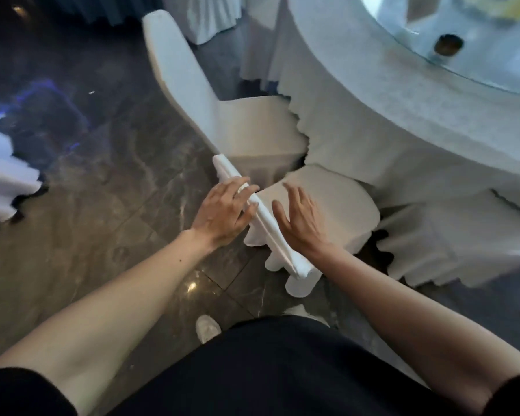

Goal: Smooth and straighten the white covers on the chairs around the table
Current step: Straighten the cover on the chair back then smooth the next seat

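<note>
A chair in a white cover (336,199) stands right below me, its seat pushed toward the round table. I see its backrest top edge (267,226) from above as a narrow white band running diagonally. My left hand (225,208) lies on the outer side of that top edge, fingers curled over it. My right hand (300,217) is flat and spread on the inner side, over the seat, palm near the fabric. A second covered chair (192,94) stands further along the table.
The round table (403,94) with a long white cloth and a glass top fills the upper right. Dark polished floor (102,190) lies to the left, with more white drapery (0,175) at the left edge. My white shoe (207,328) is on the floor below.
</note>
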### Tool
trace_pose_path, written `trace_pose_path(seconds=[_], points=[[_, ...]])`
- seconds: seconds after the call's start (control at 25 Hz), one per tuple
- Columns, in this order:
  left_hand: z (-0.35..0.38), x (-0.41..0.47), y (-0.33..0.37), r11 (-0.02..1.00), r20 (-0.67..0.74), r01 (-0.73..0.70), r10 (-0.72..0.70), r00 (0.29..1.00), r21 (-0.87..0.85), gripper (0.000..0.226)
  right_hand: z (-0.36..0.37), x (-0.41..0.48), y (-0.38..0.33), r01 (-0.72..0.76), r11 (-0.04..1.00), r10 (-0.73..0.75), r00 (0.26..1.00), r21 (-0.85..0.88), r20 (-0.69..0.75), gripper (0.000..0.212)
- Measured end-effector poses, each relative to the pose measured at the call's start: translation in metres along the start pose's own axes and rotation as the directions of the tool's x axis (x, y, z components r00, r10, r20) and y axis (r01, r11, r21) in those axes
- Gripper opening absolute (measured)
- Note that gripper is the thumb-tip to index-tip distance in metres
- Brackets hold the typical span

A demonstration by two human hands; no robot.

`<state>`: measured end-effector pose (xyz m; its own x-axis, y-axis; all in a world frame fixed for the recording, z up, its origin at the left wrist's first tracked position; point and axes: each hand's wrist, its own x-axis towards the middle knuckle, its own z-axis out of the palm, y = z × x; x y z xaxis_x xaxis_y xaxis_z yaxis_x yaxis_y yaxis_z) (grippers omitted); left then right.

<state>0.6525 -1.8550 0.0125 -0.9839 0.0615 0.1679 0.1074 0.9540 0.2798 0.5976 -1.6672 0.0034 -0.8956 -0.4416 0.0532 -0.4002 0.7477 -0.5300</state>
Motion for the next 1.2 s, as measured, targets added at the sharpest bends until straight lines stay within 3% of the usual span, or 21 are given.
trace_pose_path(seconds=[0.2,0.32,0.52,0.88,1.0,1.2], points=[[0.007,0.030,-0.040,0.972,0.158,-0.229,0.235,0.959,-0.060,0.046,0.025,-0.028,-0.028,-0.238,0.971,0.237,0.970,-0.001,-0.056,0.064],[0.012,0.046,-0.051,0.925,0.178,-0.375,0.381,0.907,-0.065,0.045,0.035,-0.029,-0.034,-0.333,0.943,0.333,0.940,0.012,-0.070,0.068],[0.022,0.080,-0.065,0.871,0.287,-0.485,0.487,0.825,-0.085,0.044,0.061,-0.018,-0.034,-0.368,0.930,0.368,0.930,0.013,-0.022,0.066],[0.033,0.101,-0.082,0.710,0.256,-0.677,0.703,0.663,-0.195,0.046,0.075,-0.021,-0.048,-0.538,0.841,0.519,0.832,-0.055,-0.193,0.057],[0.031,0.111,-0.088,0.637,0.249,-0.725,0.771,0.586,-0.262,0.044,0.079,-0.015,-0.055,-0.624,0.778,0.590,0.767,-0.079,-0.252,0.057],[0.029,0.120,-0.106,0.592,0.203,-0.735,0.805,0.557,-0.330,0.041,0.092,-0.009,-0.066,-0.704,0.706,0.631,0.673,-0.074,-0.387,0.049]])
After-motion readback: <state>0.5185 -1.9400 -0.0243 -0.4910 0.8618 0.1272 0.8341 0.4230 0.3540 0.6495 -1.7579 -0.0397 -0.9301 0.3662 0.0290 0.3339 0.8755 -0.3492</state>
